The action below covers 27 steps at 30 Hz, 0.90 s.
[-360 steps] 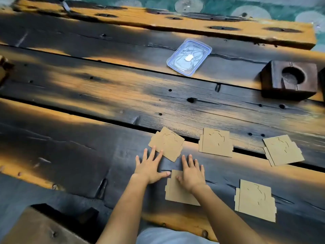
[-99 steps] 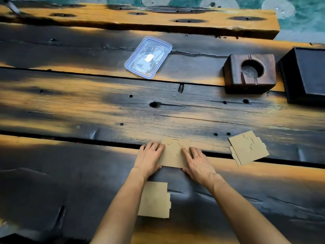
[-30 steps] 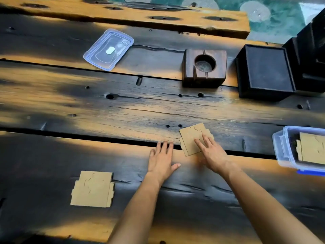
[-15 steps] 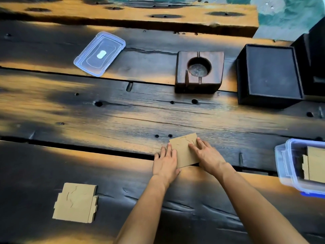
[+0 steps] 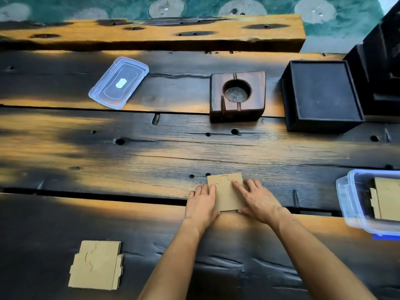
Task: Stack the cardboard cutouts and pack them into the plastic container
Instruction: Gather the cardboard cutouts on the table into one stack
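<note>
the left hand [image 5: 202, 205] and right hand [image 5: 257, 201] press flat against opposite sides of a cardboard stack [image 5: 226, 192] near the table's [image 5: 151, 152] middle, likely squaring its edges. left to right: another stack [image 5: 96, 265] waits near the front edge, the lid [image 5: 119, 82] lies toward the far edge, and the plastic container [image 5: 350, 200] at the right edge holds cutouts [image 5: 387, 199].

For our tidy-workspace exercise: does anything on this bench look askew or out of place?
Yes. The container lid lies at an angle, far from the plastic container at the right edge. One cardboard stack sits apart near the front left, its layers unevenly aligned.
</note>
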Each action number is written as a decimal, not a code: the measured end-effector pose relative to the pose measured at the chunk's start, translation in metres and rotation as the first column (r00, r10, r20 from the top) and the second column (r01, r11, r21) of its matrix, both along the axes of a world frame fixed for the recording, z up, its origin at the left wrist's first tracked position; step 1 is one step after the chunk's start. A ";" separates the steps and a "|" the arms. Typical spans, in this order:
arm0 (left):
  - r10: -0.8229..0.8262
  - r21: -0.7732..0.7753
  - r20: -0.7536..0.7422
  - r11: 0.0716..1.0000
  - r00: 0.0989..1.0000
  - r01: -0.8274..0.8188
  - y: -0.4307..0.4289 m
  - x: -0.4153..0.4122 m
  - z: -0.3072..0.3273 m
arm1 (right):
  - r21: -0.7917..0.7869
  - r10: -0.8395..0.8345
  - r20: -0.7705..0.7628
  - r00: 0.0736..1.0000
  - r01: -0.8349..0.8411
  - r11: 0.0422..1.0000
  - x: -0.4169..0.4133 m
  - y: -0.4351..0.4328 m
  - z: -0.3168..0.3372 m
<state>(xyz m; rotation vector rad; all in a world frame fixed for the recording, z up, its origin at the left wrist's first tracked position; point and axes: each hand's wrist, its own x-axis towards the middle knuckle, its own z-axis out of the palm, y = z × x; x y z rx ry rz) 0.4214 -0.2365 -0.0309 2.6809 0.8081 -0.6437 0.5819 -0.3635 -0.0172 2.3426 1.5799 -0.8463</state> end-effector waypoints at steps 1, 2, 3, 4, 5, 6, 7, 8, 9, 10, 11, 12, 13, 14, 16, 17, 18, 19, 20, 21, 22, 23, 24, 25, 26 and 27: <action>-0.017 -0.002 0.001 1.000 1.000 0.017 0.004 -0.003 0.003 | 0.001 -0.007 0.002 1.000 0.007 1.000 -0.005 0.000 0.002; -0.031 -0.003 0.003 1.000 1.000 0.031 0.008 -0.007 0.006 | 0.004 -0.016 0.004 1.000 0.016 1.000 -0.011 0.001 0.004; -0.042 -0.002 0.005 0.999 0.999 0.042 0.012 -0.012 0.009 | 0.008 -0.024 0.006 1.000 0.024 1.000 -0.019 0.002 0.006; -0.052 0.003 0.005 0.999 0.999 0.052 0.017 -0.019 0.012 | 0.010 -0.031 0.003 1.000 0.031 0.999 -0.027 0.005 0.008; -0.060 0.008 0.002 0.998 0.998 0.060 0.021 -0.026 0.015 | 0.010 -0.033 -0.001 0.999 0.033 0.999 -0.037 0.008 0.009; -0.067 0.015 0.003 0.998 0.998 0.067 0.027 -0.036 0.018 | 0.011 -0.033 -0.007 0.999 0.033 0.999 -0.047 0.012 0.011; -0.073 0.020 0.001 0.997 0.997 0.073 0.032 -0.045 0.020 | 0.013 -0.032 -0.012 0.999 0.032 0.999 -0.057 0.016 0.012; -0.077 0.024 0.004 0.997 0.997 0.077 0.037 -0.057 0.023 | 0.020 -0.032 -0.015 0.999 0.032 0.999 -0.069 0.020 0.013; -0.083 0.029 0.005 0.996 0.997 0.082 0.043 -0.069 0.025 | 0.028 -0.031 -0.012 0.999 0.032 0.999 -0.080 0.024 0.014; -0.087 0.030 0.008 0.996 0.996 0.087 0.048 -0.083 0.026 | 0.042 -0.028 -0.010 1.000 0.028 0.999 -0.093 0.028 0.015; -0.088 0.032 0.008 0.996 0.996 0.088 0.053 -0.098 0.027 | 0.050 -0.022 -0.008 1.000 0.022 0.999 -0.108 0.033 0.016; -0.083 0.026 0.007 0.996 0.997 0.083 0.058 -0.115 0.028 | 0.053 -0.012 -0.010 1.000 0.012 0.999 -0.123 0.038 0.017; -0.076 0.019 0.004 0.997 0.997 0.076 0.063 -0.131 0.029 | 0.052 -0.001 -0.009 1.000 0.002 0.999 -0.137 0.043 0.019; -0.070 0.015 0.003 0.997 0.998 0.070 0.070 -0.152 0.031 | 0.052 0.006 -0.011 1.000 -0.006 0.999 -0.158 0.050 0.020; -0.064 0.020 0.001 0.998 0.998 0.063 0.079 -0.182 0.031 | 0.052 0.005 -0.027 1.000 -0.004 0.999 -0.186 0.059 0.021; -0.062 0.025 -0.005 0.998 0.998 0.062 0.085 -0.200 0.032 | 0.054 -0.005 -0.045 0.999 0.007 0.999 -0.205 0.065 0.022; -0.061 0.024 -0.012 0.998 0.998 0.061 0.090 -0.219 0.033 | 0.053 -0.014 -0.068 0.998 0.018 0.998 -0.223 0.070 0.022; -0.063 0.026 -0.021 0.998 0.998 0.063 0.097 -0.237 0.033 | 0.048 -0.028 -0.093 0.995 0.032 0.998 -0.242 0.076 0.022; -0.065 0.024 -0.029 0.998 0.997 0.066 0.103 -0.255 0.034 | 0.045 -0.039 -0.113 0.993 0.044 0.998 -0.261 0.081 0.022; -0.069 0.024 -0.032 0.997 0.997 0.070 0.110 -0.273 0.034 | 0.041 -0.049 -0.126 0.991 0.055 0.998 -0.279 0.087 0.021; -0.072 0.024 -0.029 0.997 0.997 0.073 0.116 -0.291 0.034 | 0.040 -0.058 -0.136 0.989 0.064 0.997 -0.297 0.092 0.021; -0.079 0.027 -0.024 0.996 0.997 0.080 0.121 -0.305 0.035 | 0.042 -0.066 -0.141 0.988 0.072 0.997 -0.312 0.096 0.021; -0.086 0.027 -0.023 0.996 0.996 0.087 0.127 -0.322 0.035 | 0.048 -0.072 -0.140 0.988 0.079 0.996 -0.328 0.101 0.021; -0.093 0.024 -0.029 0.995 0.995 0.094 0.132 -0.336 0.036 | 0.053 -0.079 -0.137 0.987 0.087 0.995 -0.342 0.105 0.022; -0.097 0.020 -0.037 0.995 0.995 0.098 0.136 -0.349 0.036 | 0.058 -0.084 -0.131 0.988 0.092 0.994 -0.355 0.108 0.022; -0.102 0.017 -0.041 0.995 0.994 0.103 0.141 -0.362 0.036 | 0.061 -0.089 -0.120 0.989 0.097 0.993 -0.369 0.113 0.023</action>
